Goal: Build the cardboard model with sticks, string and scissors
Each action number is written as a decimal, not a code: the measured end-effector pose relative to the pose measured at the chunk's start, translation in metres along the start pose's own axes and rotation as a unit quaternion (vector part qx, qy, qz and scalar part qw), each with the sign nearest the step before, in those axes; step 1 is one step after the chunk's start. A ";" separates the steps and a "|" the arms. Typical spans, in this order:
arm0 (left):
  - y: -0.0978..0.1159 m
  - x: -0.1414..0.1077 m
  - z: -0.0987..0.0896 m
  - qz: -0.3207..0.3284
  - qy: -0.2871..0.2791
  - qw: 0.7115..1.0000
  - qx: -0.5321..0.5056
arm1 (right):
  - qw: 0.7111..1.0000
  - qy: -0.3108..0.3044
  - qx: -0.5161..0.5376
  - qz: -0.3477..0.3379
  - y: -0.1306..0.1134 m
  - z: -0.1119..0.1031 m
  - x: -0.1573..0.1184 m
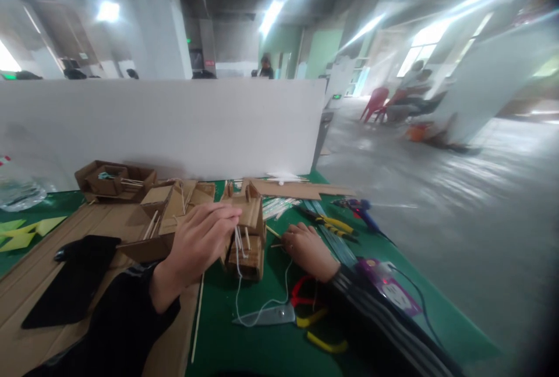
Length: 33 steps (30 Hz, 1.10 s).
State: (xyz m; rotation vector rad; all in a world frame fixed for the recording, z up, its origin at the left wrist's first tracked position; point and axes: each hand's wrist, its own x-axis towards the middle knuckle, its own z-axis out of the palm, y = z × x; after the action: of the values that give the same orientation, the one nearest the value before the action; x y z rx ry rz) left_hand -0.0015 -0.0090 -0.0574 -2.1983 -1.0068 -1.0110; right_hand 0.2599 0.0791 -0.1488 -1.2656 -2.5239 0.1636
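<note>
My left hand (201, 246) is over the left side of a small cardboard structure (247, 208), its fingers bent together at the top edge; white string hangs just below the fingertips. Thin sticks stand in the structure's lower part. My right hand (308, 250) is to the right of it, low over the green table, fingers closed around the end of a thin wooden stick (273, 232). A white string (238, 289) loops from the structure down across the scissors (271, 315) and up toward my right hand.
Pliers (334, 224), a glue gun (364, 214) and a purple power strip (391, 286) lie right. Cardboard pieces (126, 219), a black phone-like slab (72, 284) and yellow paper (26, 234) are left. A white partition (174, 126) stands behind; people sit beyond.
</note>
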 end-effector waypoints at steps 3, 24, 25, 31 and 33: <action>-0.004 -0.004 -0.003 -0.018 -0.011 0.999 -0.047 | 0.999 0.041 0.021 -0.004 -0.002 0.000 0.001; 0.012 0.024 -0.032 -0.123 -0.051 0.977 -0.165 | 0.955 0.153 0.219 -0.134 -0.090 -0.132 0.042; 0.005 0.026 -0.031 -0.147 -0.027 0.976 -0.162 | 0.955 0.150 0.216 -0.137 -0.090 -0.131 0.043; -0.035 0.044 -0.017 -0.188 -0.087 0.933 -0.295 | 0.953 0.156 0.222 -0.135 -0.086 -0.129 0.043; -0.040 0.049 -0.014 -0.173 -0.101 0.925 -0.322 | 0.955 0.154 0.208 -0.142 -0.086 -0.130 0.042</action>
State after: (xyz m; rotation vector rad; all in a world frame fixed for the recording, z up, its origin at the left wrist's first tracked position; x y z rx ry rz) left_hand -0.0172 0.0253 -0.0043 -2.7563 -1.3340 -1.4590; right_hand 0.2132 0.0561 0.0037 -0.6976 -2.2134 0.3765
